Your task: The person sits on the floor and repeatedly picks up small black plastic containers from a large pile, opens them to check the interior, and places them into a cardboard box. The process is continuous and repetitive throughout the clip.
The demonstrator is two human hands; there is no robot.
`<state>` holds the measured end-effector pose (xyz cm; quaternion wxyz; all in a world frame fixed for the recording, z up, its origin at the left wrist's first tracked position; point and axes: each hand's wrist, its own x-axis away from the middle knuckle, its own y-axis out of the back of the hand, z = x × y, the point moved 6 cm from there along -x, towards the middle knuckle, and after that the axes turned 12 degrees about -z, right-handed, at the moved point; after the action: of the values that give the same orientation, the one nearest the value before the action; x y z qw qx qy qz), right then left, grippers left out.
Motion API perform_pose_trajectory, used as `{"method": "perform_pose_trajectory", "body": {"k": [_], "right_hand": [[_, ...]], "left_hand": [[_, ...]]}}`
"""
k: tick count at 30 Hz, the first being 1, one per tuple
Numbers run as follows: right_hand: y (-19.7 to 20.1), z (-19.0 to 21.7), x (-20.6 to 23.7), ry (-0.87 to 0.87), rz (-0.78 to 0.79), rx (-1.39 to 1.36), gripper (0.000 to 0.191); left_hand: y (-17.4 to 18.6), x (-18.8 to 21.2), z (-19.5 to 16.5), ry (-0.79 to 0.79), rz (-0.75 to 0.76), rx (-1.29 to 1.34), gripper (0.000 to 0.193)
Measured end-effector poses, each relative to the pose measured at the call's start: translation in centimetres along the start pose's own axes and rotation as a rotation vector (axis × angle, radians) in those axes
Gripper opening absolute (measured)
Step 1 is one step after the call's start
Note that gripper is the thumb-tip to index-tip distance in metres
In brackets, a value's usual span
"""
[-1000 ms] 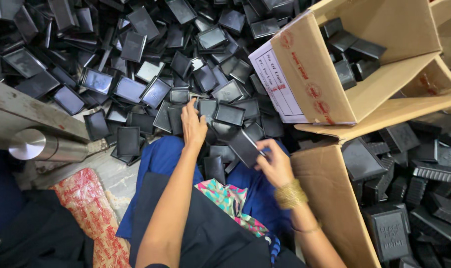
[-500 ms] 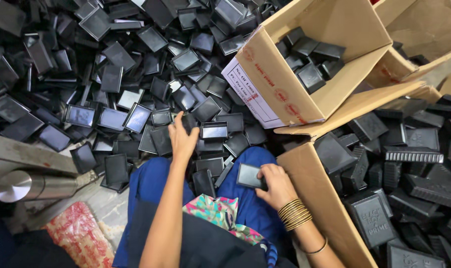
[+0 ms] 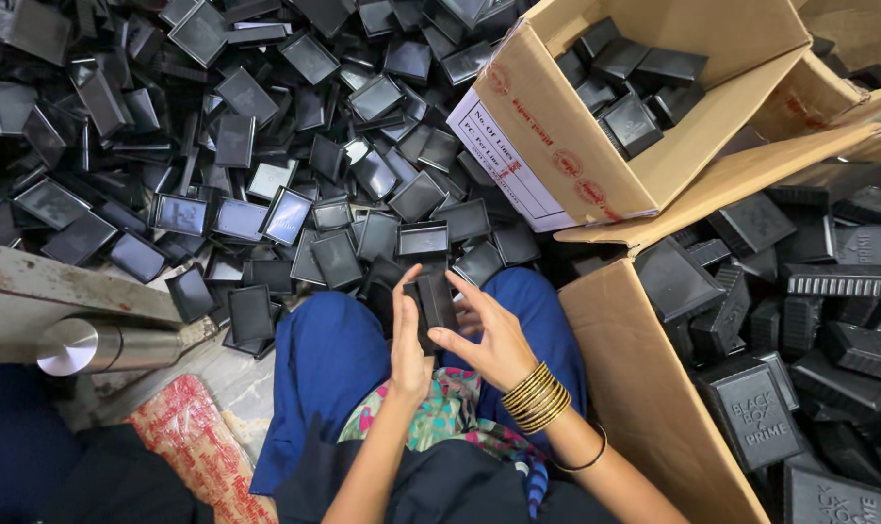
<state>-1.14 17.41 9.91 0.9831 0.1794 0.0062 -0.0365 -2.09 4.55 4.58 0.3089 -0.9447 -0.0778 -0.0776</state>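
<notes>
I sit with blue-clad knees before a large heap of black plastic trays. My left hand and my right hand are together above my lap. Both grip a small stack of black plastic trays held upright between them. My right wrist wears several gold bangles. The heap starts just beyond my knees.
A tilted cardboard box with black trays inside lies at the upper right. A second open cardboard box full of black ribbed trays stands at my right. A steel bottle and a red patterned bag lie at my left.
My left hand has come back from the heap to my lap. My right hand brought its tray up to meet it, and both now hold the stack together.
</notes>
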Motion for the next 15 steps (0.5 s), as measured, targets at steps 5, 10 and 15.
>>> {"method": "perform_pose_trajectory", "body": {"k": [5, 10, 15], "right_hand": [[0.1, -0.2, 0.8, 0.027, 0.019, 0.095, 0.085], [-0.4, 0.6, 1.0, 0.254, -0.021, 0.088, 0.089], [-0.4, -1.0, 0.9, -0.096, -0.002, -0.105, 0.084]], "left_hand": [[-0.3, 0.2, -0.2, -0.048, 0.025, -0.049, 0.054], [-0.8, 0.8, -0.2, -0.036, 0.059, 0.039, 0.052], [0.8, -0.3, -1.8, -0.095, -0.048, 0.063, 0.046]]}}
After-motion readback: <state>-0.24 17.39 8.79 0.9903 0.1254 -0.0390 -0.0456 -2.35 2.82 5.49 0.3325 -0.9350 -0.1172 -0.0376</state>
